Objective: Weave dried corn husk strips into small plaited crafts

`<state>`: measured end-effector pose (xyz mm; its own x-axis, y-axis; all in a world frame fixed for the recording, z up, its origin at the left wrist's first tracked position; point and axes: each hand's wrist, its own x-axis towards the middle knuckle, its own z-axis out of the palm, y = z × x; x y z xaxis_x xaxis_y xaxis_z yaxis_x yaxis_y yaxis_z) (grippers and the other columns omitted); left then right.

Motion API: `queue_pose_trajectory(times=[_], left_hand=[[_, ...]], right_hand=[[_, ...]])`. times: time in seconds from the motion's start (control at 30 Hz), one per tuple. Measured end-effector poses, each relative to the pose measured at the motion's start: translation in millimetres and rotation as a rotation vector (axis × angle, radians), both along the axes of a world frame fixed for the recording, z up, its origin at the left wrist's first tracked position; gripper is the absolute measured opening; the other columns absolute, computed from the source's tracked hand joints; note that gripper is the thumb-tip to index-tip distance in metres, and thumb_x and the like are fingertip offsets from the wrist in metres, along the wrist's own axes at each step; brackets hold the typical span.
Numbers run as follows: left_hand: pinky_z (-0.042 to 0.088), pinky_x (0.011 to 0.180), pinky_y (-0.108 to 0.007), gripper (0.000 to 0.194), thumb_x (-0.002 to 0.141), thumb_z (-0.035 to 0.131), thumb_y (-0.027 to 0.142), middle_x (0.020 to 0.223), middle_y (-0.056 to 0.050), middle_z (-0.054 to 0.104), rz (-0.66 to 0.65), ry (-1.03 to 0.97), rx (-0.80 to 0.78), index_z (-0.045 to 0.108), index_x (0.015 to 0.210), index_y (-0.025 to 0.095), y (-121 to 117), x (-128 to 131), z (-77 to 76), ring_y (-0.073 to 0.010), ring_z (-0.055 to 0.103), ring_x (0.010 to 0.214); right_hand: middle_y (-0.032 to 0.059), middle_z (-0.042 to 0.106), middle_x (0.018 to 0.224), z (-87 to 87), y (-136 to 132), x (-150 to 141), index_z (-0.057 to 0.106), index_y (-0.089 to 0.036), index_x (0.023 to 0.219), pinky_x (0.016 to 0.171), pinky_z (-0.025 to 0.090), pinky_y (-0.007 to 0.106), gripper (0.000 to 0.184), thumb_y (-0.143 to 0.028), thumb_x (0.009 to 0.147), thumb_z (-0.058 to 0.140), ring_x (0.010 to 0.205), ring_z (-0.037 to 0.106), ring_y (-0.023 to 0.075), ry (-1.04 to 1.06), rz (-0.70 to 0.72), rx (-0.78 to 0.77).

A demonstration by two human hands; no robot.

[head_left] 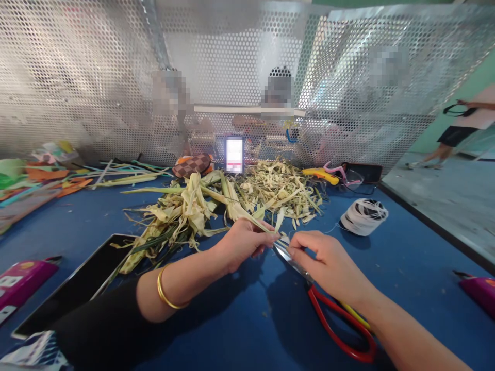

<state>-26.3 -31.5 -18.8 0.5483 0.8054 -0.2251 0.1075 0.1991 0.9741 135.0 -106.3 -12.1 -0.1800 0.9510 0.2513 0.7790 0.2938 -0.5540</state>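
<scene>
My left hand [247, 242] is closed in a pinch on a long pale corn husk [232, 198], which runs back toward the pile. Close by on the right, my right hand [319, 255] has thumb and fingers pressed together beside the husk's near end; what lies between those fingertips is too small to tell. Red-handled scissors [342, 330] lie on the table under both hands, blades pointing up-left. From a spool of white thread [363, 216] a thin line leads toward my right hand.
Dried husks [166, 219] and shredded husk strips [286, 185] are heaped on the blue table [216, 330]. Behind them stand a lit phone [234, 153] and a checkered pouch [192, 165]. A dark tablet-like panel [77, 281] lies left. Perforated metal screening [228, 56] closes off the back.
</scene>
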Motion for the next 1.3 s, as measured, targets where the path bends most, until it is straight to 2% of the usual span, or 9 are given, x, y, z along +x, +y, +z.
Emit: queue_pose_trajectory(times=[0.23,0.43,0.57,0.7,0.83,1.03,1.1,1.23,1.3], left_hand=[[0.016,0.041,-0.020,0.021,0.060,0.073,0.029,0.051,0.005,0.050,-0.010,-0.002,-0.053,0.061,0.068,0.014,3.0,-2.4,3.9,-0.0039,0.030,0.041],[0.017,0.042,-0.022,0.032,0.070,0.064,0.044,0.056,0.002,0.049,-0.150,-0.070,-0.161,0.067,0.072,0.012,7.6,-5.0,4.4,-0.0043,0.030,0.043],[0.016,0.043,-0.022,0.031,0.064,0.069,0.043,0.050,0.005,0.043,-0.124,0.034,-0.020,0.067,0.072,0.013,2.5,-2.5,2.3,-0.0043,0.026,0.042],[0.022,0.045,-0.022,0.022,0.066,0.066,0.036,0.051,0.004,0.048,-0.054,0.086,0.120,0.064,0.064,0.015,-2.5,0.5,0.5,-0.0065,0.034,0.047],[0.020,0.045,-0.022,0.022,0.066,0.066,0.036,0.051,0.004,0.047,-0.063,0.097,0.110,0.065,0.064,0.015,-0.5,-0.8,2.0,-0.0063,0.031,0.046],[0.020,0.045,-0.023,0.035,0.074,0.061,0.045,0.049,0.002,0.048,-0.287,0.127,0.034,0.068,0.058,0.014,-3.5,-4.2,7.6,-0.0062,0.029,0.045],[0.024,0.048,-0.022,0.030,0.074,0.062,0.041,0.048,0.003,0.050,-0.381,0.128,0.011,0.072,0.064,0.015,-8.2,-2.9,7.2,-0.0069,0.035,0.047],[0.029,0.052,-0.022,0.015,0.068,0.065,0.027,0.054,0.002,0.058,-0.421,0.154,-0.036,0.073,0.069,0.015,-15.7,0.9,4.9,-0.0073,0.042,0.051],[0.028,0.051,-0.021,0.013,0.066,0.066,0.025,0.051,0.003,0.057,-0.399,0.180,-0.050,0.073,0.069,0.015,-17.0,1.6,4.7,-0.0071,0.042,0.050]], right_hand=[[-0.0029,0.051,0.058,5.1,-0.7,6.2,0.048,-0.019,0.059,0.056,0.034,0.025,0.024,-0.019,0.083,0.046,0.059,0.046,0.0124,-0.003,0.018,-0.070],[-0.0031,0.051,0.056,2.6,1.5,6.9,0.048,-0.020,0.058,0.052,0.033,0.024,0.023,-0.023,0.081,0.046,0.056,0.046,0.0121,0.059,-0.028,-0.085],[-0.0024,0.054,0.058,1.9,1.7,4.7,0.049,-0.019,0.059,0.053,0.034,0.023,0.024,-0.023,0.082,0.046,0.058,0.049,0.0125,0.053,-0.023,-0.114],[-0.0022,0.055,0.058,4.6,0.0,2.2,0.051,-0.019,0.059,0.057,0.036,0.024,0.023,-0.021,0.082,0.048,0.059,0.050,0.0125,-0.020,0.088,-0.089],[-0.0013,0.057,0.060,7.3,-2.3,2.7,0.054,-0.020,0.060,0.062,0.040,0.025,0.023,-0.020,0.083,0.050,0.061,0.053,0.0134,-0.023,0.139,-0.055],[0.0044,0.068,0.085,3.9,3.3,11.3,0.066,-0.021,0.078,0.073,0.045,0.031,0.023,-0.035,0.086,0.049,0.083,0.061,0.0200,0.244,-0.117,0.102],[0.0053,0.069,0.088,0.6,6.7,8.4,0.067,-0.020,0.081,0.071,0.047,0.031,0.020,-0.035,0.082,0.055,0.084,0.062,0.0211,0.336,-0.139,0.007],[0.0002,0.065,0.065,-7.9,9.4,-7.1,0.064,-0.019,0.084,0.046,0.044,0.026,0.021,-0.038,0.076,0.059,0.049,0.058,0.0148,0.618,-0.042,-0.370],[-0.0031,0.058,0.054,-11.9,9.6,-13.2,0.060,-0.019,0.072,0.041,0.039,0.024,0.018,-0.038,0.075,0.060,0.041,0.051,0.0121,0.683,-0.075,-0.368]])
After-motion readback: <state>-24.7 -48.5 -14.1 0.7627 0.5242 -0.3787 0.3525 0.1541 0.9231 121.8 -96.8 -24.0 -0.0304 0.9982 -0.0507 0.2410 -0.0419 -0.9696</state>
